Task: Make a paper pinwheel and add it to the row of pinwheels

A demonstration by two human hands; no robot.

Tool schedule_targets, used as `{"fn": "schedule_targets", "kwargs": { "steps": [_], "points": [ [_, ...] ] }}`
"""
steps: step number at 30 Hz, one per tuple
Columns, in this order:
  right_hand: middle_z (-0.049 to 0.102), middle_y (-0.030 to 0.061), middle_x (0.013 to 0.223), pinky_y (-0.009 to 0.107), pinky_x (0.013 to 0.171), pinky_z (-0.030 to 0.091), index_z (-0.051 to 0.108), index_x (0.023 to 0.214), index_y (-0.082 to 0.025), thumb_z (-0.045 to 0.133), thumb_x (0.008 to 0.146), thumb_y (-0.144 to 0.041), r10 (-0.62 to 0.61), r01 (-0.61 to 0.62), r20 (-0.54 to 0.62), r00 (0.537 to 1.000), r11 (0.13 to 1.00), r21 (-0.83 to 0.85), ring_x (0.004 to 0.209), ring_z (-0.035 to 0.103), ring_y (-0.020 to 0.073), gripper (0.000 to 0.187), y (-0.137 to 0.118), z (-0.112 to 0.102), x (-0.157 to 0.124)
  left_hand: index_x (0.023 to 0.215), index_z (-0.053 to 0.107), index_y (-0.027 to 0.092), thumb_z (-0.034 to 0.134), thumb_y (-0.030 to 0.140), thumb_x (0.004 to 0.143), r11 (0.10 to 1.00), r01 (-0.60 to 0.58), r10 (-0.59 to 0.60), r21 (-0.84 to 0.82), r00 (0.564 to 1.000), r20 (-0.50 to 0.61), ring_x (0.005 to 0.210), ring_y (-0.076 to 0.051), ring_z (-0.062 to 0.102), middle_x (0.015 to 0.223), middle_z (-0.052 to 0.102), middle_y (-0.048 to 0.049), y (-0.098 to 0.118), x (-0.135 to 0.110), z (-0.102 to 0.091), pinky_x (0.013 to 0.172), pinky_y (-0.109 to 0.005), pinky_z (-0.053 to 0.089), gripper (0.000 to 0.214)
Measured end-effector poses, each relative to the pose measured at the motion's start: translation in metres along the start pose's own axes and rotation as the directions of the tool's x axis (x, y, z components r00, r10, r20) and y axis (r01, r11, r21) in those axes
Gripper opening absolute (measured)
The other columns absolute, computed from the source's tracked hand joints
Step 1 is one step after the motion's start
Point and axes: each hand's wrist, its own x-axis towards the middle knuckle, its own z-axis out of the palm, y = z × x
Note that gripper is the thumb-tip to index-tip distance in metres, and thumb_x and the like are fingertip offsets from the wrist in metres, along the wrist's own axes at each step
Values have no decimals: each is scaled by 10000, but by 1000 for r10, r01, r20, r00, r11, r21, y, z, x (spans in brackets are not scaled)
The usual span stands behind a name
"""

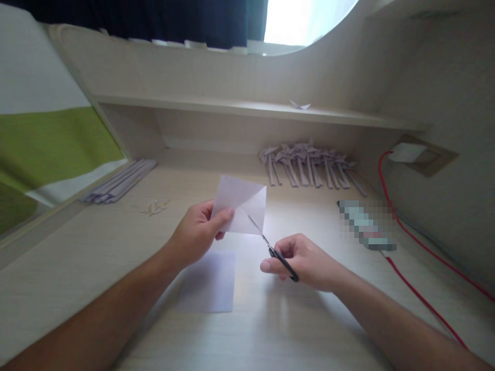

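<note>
My left hand (197,232) pinches a white square of paper (242,203) by its lower left edge and holds it up above the desk. The paper shows diagonal creases. My right hand (305,260) is closed round the black handles of small scissors (276,252). The thin blades reach up and left into the paper's lower right part. Below the hands a white rectangular sheet (211,282) lies flat on the light wooden desk (116,257).
Several folded paper pinwheels on sticks (309,165) lie at the back right. A bundle of paper strips (119,180) lies at the back left, small scraps (154,207) near it. A blurred flat object (365,224) and a red cable (417,293) run along the right. A shelf (247,108) holds a small paper piece (300,105).
</note>
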Motion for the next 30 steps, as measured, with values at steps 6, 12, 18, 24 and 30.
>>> {"fn": "schedule_targets", "kwargs": {
  "steps": [6, 12, 18, 24, 30],
  "points": [
    [630, 5, 629, 270, 526, 281, 663, 672, -187, 793, 786, -456, -78, -114, -329, 941, 842, -527, 577, 496, 140, 320, 5, -14, 2, 590, 598, 179, 705, 434, 804, 1000, -4, 4, 0, 994, -109, 520, -128, 486, 538, 554, 13, 1, 6, 2, 506, -243, 369, 349],
    [734, 78, 866, 268, 600, 337, 690, 965, -182, 742, 762, -258, -162, -175, -471, 867, 786, -592, 714, 591, 196, 222, 4, -22, -2, 581, 614, 170, 762, 426, 728, 997, 37, -42, -63, 995, -85, 511, -127, 493, 530, 570, 13, -7, 6, 4, 510, -251, 362, 329],
    [698, 49, 869, 269, 650, 377, 754, 768, -221, 718, 747, -181, -230, -30, -314, 921, 762, -646, 740, 599, 180, 58, 10, -33, 1, 555, 605, 169, 775, 416, 723, 994, 55, -64, -95, 994, -93, 538, -120, 483, 539, 554, 21, -10, 6, 7, 547, -254, 356, 343],
    [686, 53, 895, 274, 657, 425, 788, 793, -218, 793, 764, -272, -276, 55, -256, 927, 773, -632, 749, 621, 182, 62, 12, -40, 5, 506, 593, 169, 799, 431, 706, 987, 93, -105, -131, 990, -92, 520, -113, 463, 514, 552, 14, -18, 10, 6, 545, -256, 335, 389],
    [747, 65, 998, 313, 688, 518, 642, 1190, -220, 749, 889, -471, -354, 322, -454, 818, 935, -150, 803, 685, 200, 406, 8, -14, 15, 538, 636, 160, 792, 407, 704, 976, 119, -122, -184, 992, -6, 522, -118, 497, 533, 592, 2, -7, 1, 18, 531, -241, 371, 337]
  ]
}}
